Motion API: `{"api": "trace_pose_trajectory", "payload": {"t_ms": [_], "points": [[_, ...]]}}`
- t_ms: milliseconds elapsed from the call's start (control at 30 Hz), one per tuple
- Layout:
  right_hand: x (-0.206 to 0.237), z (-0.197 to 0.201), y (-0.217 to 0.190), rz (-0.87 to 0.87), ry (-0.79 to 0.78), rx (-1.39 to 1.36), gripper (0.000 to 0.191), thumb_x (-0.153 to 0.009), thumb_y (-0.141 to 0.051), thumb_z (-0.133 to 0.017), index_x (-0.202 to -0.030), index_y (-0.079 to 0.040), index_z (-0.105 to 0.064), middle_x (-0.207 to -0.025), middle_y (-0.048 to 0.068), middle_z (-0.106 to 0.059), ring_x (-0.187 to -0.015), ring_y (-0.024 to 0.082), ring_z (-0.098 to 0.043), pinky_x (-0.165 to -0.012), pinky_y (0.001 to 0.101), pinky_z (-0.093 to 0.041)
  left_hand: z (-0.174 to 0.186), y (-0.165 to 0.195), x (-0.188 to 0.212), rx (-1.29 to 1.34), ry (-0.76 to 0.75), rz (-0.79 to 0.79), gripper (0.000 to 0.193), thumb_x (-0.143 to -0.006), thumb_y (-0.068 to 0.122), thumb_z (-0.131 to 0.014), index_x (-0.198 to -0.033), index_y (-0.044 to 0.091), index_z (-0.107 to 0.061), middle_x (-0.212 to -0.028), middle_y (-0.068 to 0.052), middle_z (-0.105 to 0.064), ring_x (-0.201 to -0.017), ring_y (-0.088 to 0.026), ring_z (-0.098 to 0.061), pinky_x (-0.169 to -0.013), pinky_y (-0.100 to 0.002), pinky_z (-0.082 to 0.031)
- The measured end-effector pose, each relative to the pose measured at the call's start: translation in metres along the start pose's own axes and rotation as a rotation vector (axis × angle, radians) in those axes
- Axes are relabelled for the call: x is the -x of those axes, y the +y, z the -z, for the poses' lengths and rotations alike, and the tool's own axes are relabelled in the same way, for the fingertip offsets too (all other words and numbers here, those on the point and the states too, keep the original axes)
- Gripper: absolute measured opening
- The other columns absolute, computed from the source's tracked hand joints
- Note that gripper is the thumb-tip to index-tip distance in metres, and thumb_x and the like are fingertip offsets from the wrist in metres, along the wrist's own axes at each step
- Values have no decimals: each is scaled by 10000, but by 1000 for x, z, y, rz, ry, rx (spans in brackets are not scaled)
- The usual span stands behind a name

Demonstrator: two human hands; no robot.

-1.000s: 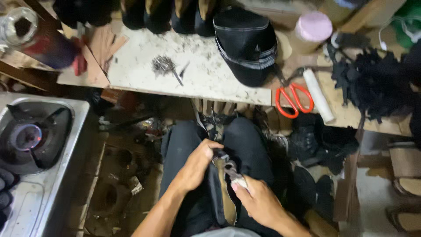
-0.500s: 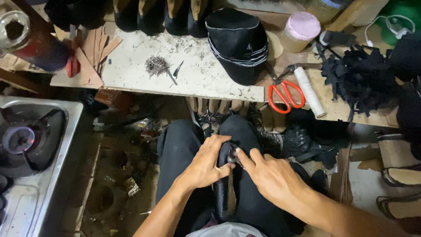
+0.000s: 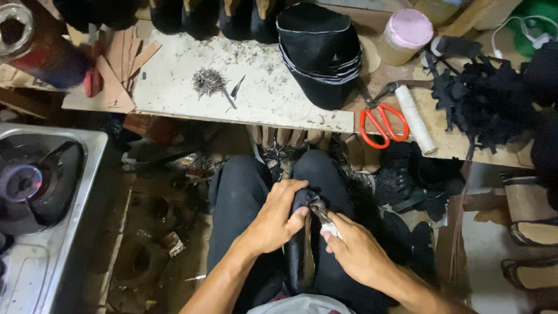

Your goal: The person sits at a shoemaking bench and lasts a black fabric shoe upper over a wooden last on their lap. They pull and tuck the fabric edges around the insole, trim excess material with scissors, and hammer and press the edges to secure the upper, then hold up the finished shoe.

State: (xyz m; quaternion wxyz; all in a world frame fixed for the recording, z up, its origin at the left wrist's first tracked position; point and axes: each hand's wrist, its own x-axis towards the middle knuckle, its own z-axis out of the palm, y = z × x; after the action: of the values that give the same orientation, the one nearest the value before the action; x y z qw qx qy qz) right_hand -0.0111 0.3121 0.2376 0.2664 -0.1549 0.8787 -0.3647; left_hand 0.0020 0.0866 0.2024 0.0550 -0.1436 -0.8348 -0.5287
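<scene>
The left hand wraps around the toe end of a black shoe upper that lies along the lap between the knees, fingers curled over its top and thumb pressed against its side; the right hand is closed around a metal tool, probably pincers, though its handle is buried in the fist; the tool's tip meets the shoe upper just beside the left thumb. Ahead of the knees stands a pale workbench; on it lie a small heap of nails, a stack of black shoe pieces, red-handled scissors and a white roll just beside them; a pink-lidded jar stands farther back; a gas burner sits well apart on the left.
</scene>
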Motion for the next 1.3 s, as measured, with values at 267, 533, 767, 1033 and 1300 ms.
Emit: {"api": "trace_pose_trajectory", "payload": {"t_ms": [267,533,767,1033,1300], "points": [[6,18,-11,235,50,720,700,-830,-93,-621,-1506,-48,-446,-967,154,-571,-727,334,-686,-579,457,-568,-2,15,-7,-136,-28,45,567,-835,164,-621,-1357,-25,-505,-1259,-224,-558,-1178,-406,-514,-1041,-467,-412],[-3,-21,-1,242,226,360,642,-823,-92,-634,-1442,-48,-467,-1007,177,-608,-729,408,-679,-629,481,-556,4,12,-2,43,27,69,382,-964,145,-528,-1316,1,-564,-1242,-186,-577,-1190,-369,-529,-1056,-453,-404],[13,19,-8,313,23,366,643,-825,-76,-613,-1428,34,-419,-983,194,-570,-745,406,-676,-628,489,-532,-16,34,-3,-195,91,92,369,-870,134,-584,-1221,18,-588,-1183,-166,-603,-1080,-366,-529,-922,-469,-412],[7,-27,-5,272,271,409,664,-822,-117,-628,-1444,-6,-426,-998,194,-594,-710,399,-678,-607,484,-560,-3,26,-1,-14,34,71,352,-924,111,-542,-1258,0,-562,-1176,-189,-583,-1118,-375,-534,-996,-465,-417],[24,5,-19,129,33,319,620,-864,-117,-607,-1456,-55,-434,-1003,180,-631,-731,407,-690,-626,506,-538,-13,43,0,-105,65,148,352,-851,112,-560,-1186,5,-578,-1144,-180,-603,-1075,-378,-537,-966,-464,-421]]}}
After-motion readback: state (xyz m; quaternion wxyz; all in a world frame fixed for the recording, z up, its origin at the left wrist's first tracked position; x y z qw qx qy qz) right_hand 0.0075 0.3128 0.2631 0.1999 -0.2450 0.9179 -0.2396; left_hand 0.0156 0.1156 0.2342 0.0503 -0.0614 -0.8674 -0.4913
